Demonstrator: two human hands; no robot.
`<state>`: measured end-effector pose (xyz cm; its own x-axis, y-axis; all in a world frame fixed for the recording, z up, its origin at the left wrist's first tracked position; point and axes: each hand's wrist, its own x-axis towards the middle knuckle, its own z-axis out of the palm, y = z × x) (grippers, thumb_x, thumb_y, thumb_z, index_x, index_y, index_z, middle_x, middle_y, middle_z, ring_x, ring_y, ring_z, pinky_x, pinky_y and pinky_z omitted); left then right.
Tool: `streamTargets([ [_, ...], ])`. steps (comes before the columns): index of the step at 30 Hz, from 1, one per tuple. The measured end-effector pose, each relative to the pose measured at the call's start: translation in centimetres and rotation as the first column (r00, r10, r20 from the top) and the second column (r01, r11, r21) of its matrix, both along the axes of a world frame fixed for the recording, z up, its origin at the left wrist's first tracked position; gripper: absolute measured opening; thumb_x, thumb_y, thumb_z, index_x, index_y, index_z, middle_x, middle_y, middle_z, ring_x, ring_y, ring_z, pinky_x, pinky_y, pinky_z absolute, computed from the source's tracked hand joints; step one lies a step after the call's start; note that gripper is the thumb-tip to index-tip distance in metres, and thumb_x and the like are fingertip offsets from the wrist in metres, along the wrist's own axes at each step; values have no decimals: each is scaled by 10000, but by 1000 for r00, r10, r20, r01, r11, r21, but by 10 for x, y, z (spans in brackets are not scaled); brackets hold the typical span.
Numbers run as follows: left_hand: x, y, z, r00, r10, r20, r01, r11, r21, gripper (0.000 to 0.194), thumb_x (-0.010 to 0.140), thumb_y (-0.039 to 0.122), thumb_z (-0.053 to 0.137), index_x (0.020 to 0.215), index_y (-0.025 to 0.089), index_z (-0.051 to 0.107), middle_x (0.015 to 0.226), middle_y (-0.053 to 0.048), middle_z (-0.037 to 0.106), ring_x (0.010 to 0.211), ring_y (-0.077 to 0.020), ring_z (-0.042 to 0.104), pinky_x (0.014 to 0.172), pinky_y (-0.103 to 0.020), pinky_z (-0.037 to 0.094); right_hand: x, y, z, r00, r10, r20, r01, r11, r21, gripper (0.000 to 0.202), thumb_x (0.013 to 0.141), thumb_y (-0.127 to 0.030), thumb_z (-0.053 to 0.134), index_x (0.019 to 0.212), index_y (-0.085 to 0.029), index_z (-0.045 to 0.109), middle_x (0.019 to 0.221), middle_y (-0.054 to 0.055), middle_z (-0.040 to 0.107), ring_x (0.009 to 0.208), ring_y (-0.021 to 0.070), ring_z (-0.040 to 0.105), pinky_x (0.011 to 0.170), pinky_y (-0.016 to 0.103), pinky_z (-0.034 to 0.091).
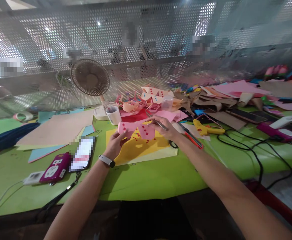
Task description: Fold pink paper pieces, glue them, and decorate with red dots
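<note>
My left hand (pixel 117 142), with a watch on its wrist, grips the left part of a pink paper piece (pixel 147 132) dotted with small red squares. The paper is raised over a yellow sheet (pixel 133 152), where several loose red bits lie. At the paper's upper right, my right hand (pixel 164 128) has its fingers closed round a slim metal tool (pixel 161 124), which looks like tweezers. Whether the tool's tip touches the paper is too small to tell. Beneath the yellow sheet is a pale yellow one (pixel 169 153).
A fan (pixel 90 78) and white cup (pixel 113 115) stand behind the left hand. Paper scraps (pixel 133 106) heap at the back. To the right lie a yellow glue gun (pixel 207 128) and black cables (pixel 251 146); to the left, a phone (pixel 83 153) and purple power bank (pixel 56 168).
</note>
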<state>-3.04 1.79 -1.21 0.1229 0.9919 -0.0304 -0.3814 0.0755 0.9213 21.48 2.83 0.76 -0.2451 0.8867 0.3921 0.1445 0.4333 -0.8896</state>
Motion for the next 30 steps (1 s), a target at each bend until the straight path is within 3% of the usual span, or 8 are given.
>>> streamTargets([
  [7, 2, -1, -1, 994, -27, -105, 27, 1000, 4, 333, 591, 379, 884, 783, 133, 767, 789, -50, 748, 698, -118, 687, 680, -195, 563, -4, -5, 1, 999, 34, 30, -32, 998, -45, 385, 768, -382, 725, 1090, -180, 666, 835, 22, 621, 742, 145, 588, 665, 263, 456],
  [15, 6, -5, -2, 984, -50, -173, 53, 998, 16, 344, 586, 381, 885, 768, 119, 755, 777, -52, 747, 699, -123, 685, 681, -193, 561, -5, -6, -2, 993, 79, 92, -82, 996, 33, 311, 800, -344, 704, 1072, -196, 674, 801, 7, 598, 726, 133, 572, 676, 256, 476],
  [19, 3, -4, -4, 984, -118, -136, 116, 993, -26, 436, 644, 443, 842, 970, 181, 718, 970, -55, 748, 857, -196, 725, 672, -241, 579, -2, -2, -4, 996, 68, 63, -68, 998, 5, 329, 774, -353, 728, 1051, -181, 679, 811, 12, 594, 739, 134, 573, 679, 252, 473],
  [23, 1, -6, -3, 955, -208, -213, 198, 978, -65, 448, 688, 431, 820, 1017, 167, 669, 1107, -123, 721, 1046, -271, 690, 667, -236, 569, 0, 1, -7, 998, 61, 19, -60, 997, -56, 367, 739, -347, 754, 1055, -180, 674, 809, 7, 598, 721, 134, 568, 662, 250, 461],
  [27, 8, -16, 3, 969, -243, -46, 239, 967, -91, 502, 715, 400, 811, 1134, 218, 603, 1230, -117, 675, 1167, -266, 631, 813, -315, 573, -5, -1, -6, 996, 18, -89, -22, 999, -49, 314, 759, -342, 725, 1033, -196, 676, 817, 2, 601, 759, 141, 574, 703, 259, 463],
  [30, 18, -24, 8, 948, -313, -50, 300, 937, -179, 471, 706, 395, 819, 1078, 168, 640, 1071, -128, 728, 1051, -243, 685, 801, -296, 566, -11, -6, -3, 990, -13, -142, 5, 998, -55, 290, 760, -351, 713, 1005, -198, 678, 807, -1, 596, 768, 145, 569, 718, 264, 465],
])
